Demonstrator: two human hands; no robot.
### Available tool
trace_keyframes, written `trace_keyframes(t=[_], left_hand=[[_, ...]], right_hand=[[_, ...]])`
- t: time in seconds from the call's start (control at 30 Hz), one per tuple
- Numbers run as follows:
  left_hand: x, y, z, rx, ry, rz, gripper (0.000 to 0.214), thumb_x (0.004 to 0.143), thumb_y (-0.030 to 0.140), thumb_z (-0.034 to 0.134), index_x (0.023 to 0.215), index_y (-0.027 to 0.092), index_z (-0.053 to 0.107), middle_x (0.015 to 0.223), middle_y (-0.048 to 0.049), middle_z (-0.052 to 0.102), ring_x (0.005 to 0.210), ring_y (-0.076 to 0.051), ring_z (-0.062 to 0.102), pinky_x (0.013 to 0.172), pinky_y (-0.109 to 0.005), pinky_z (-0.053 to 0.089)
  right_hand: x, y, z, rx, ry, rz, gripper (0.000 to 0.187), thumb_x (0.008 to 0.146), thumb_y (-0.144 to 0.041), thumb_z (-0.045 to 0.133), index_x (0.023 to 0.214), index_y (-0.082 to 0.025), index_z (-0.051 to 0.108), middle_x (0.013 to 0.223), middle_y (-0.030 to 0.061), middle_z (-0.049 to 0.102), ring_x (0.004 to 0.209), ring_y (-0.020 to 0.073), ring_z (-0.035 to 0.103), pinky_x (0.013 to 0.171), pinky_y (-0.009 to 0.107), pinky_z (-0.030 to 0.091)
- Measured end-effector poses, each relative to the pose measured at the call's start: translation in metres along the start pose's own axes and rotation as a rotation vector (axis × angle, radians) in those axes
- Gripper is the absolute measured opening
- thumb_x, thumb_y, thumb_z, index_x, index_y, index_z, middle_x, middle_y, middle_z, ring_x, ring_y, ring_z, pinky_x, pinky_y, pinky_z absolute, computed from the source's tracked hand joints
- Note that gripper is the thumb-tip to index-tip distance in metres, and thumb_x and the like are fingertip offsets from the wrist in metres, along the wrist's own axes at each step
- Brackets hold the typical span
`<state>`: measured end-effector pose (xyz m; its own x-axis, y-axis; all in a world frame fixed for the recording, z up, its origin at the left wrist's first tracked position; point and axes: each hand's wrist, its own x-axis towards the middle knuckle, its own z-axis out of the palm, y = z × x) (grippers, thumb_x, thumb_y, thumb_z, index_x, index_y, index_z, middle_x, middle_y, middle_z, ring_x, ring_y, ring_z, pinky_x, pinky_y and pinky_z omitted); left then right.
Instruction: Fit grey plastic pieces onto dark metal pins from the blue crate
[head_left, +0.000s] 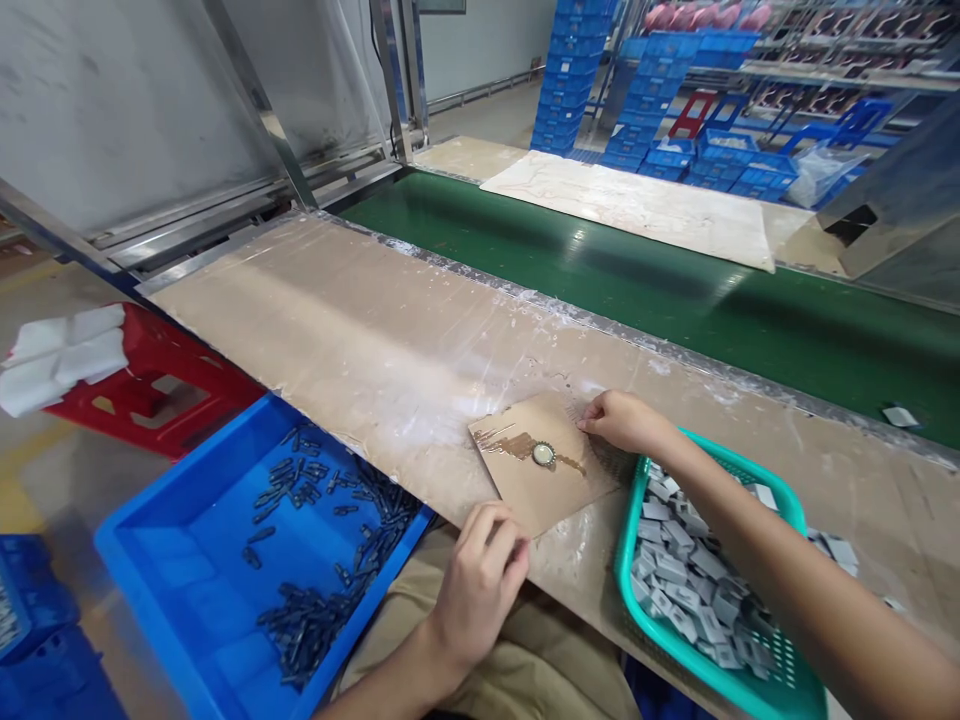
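Note:
A square piece of cardboard (551,500) lies on the worktable, smeared with a brown, wet-looking streak. On it sits a small round cap-like dish (544,455) with pale contents. My left hand (480,580) is curled at the cardboard's near edge, above my lap; what its fingers hold, if anything, is hidden. My right hand (622,420) pinches thumb and fingers together at the cardboard's far right side, and anything between the tips is too small to name. Beneath my right forearm stands a teal basket (626,550) filled with small grey plastic pieces (682,575).
Left of my lap, a blue bin (172,560) holds many small dark parts (307,625). A red stool (187,400) stands beyond it. Past the table (337,310) runs a green conveyor belt (600,255), with a grey piece (900,416) at its right. Blue crates (574,80) are stacked behind.

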<state>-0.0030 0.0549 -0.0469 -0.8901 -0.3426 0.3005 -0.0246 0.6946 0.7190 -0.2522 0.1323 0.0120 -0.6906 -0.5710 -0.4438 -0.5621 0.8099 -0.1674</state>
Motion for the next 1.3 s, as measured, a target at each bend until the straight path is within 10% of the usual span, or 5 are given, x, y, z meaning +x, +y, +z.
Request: trace_keyframes(t=[0.67, 1.3], left_hand=[[0.067, -0.047, -0.054, -0.260, -0.347, -0.033, 0.028, 0.082, 0.007, 0.044, 0.097, 0.022, 0.062, 0.099, -0.0051, 0.063, 0.099, -0.018, 0.059, 0.086, -0.033, 0.048], [0.073, -0.047, -0.058, -0.192, -0.452, 0.074, 0.036, 0.089, 0.011, 0.039, 0.117, 0.027, 0.054, 0.105, -0.0034, 0.063, 0.098, -0.015, 0.058, 0.085, -0.032, 0.049]], right_hand=[[-0.030, -0.005, 0.003, -0.270, 0.057, 0.019, 0.020, 0.074, -0.016, 0.058, 0.087, -0.010, 0.071, 0.096, 0.0199, 0.068, 0.096, 0.0301, 0.062, 0.074, 0.032, 0.046], [-0.043, 0.000, 0.017, -0.339, 0.107, 0.000, 0.027, 0.074, -0.006, 0.048, 0.090, -0.004, 0.070, 0.092, 0.0220, 0.065, 0.098, 0.0320, 0.057, 0.099, 0.052, 0.024]])
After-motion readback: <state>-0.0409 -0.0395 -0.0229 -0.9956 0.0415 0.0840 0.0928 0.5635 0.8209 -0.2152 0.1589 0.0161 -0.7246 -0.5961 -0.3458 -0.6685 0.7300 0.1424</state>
